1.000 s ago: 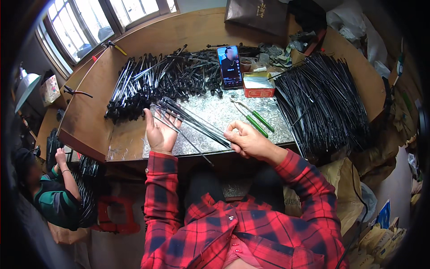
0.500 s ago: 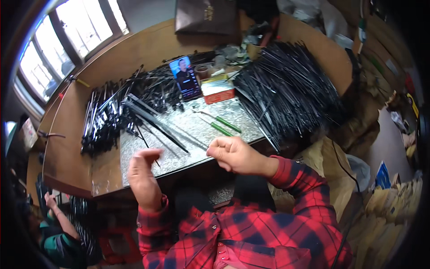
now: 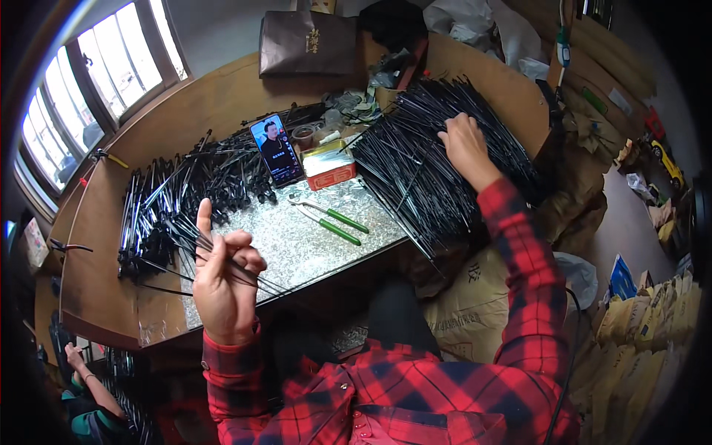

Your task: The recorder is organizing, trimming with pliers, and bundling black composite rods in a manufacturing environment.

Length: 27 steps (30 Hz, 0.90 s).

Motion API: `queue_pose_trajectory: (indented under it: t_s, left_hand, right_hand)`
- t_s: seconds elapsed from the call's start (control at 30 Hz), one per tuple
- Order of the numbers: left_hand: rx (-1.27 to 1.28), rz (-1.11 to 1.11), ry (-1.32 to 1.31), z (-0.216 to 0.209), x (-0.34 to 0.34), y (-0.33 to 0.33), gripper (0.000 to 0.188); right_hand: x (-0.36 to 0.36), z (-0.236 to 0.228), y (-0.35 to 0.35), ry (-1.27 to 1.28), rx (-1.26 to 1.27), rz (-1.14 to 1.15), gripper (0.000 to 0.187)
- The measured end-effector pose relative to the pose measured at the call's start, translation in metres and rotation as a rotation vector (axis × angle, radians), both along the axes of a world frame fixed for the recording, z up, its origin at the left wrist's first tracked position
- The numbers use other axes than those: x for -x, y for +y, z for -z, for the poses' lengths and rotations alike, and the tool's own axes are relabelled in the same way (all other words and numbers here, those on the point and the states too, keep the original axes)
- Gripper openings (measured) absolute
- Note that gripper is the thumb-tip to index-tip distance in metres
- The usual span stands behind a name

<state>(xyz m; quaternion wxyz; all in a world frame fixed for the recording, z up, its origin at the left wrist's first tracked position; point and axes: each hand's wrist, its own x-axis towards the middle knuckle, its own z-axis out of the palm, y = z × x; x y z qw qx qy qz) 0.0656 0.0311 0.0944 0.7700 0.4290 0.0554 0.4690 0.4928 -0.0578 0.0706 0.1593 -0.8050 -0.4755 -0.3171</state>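
Note:
My left hand [image 3: 225, 285] is raised over the near left of the speckled work surface [image 3: 297, 252]. Its index finger points up, the others curl loosely, and I see nothing held. Behind it runs a loose bundle of thin black rods [image 3: 268, 285]. My right hand [image 3: 466, 147] rests on the big pile of long black rods [image 3: 415, 170] at the right, fingers bent down among them; the fingertips are hidden. Green-handled pliers [image 3: 334, 221] lie between the hands. Another heap of black rods, with knobby ends [image 3: 152, 211], fills the left side.
A lit phone [image 3: 276, 152] stands upright beside a red box [image 3: 332, 174] of thin silvery wires. A curved wooden wall [image 3: 222, 96] rims the bench, with a dark paper bag [image 3: 308, 44] behind it. Another person's hand [image 3: 74, 356] shows at the lower left.
My right hand has moved from above the surface's front edge, up and right onto the rod pile. My left hand has turned, its index finger now raised. The whole view has shifted slightly.

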Motion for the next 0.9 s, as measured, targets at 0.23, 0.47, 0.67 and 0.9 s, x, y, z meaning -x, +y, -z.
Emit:
queue_pose_trajectory:
  t_s: [0.23,0.47,0.67,0.9]
  left_hand:
    - [0.021,0.010,-0.036,0.000,-0.009,-0.007,0.042]
    - [-0.047,-0.070,0.013,-0.006,-0.012,-0.023,0.048]
    - [-0.060,-0.133,0.048,-0.006,-0.017,-0.028,0.040]
    - [-0.054,-0.185,0.052,-0.011,-0.035,-0.019,0.034]
  right_hand:
    - [-0.062,0.015,0.021,0.170,0.142,0.130,0.023]
    - [-0.011,-0.020,0.005,0.154,-0.107,-0.061,0.020]
    - [0.066,-0.050,-0.012,0.183,-0.379,-0.394,0.018]
    - [0.164,-0.044,-0.044,0.490,-0.349,-0.692,0.009]
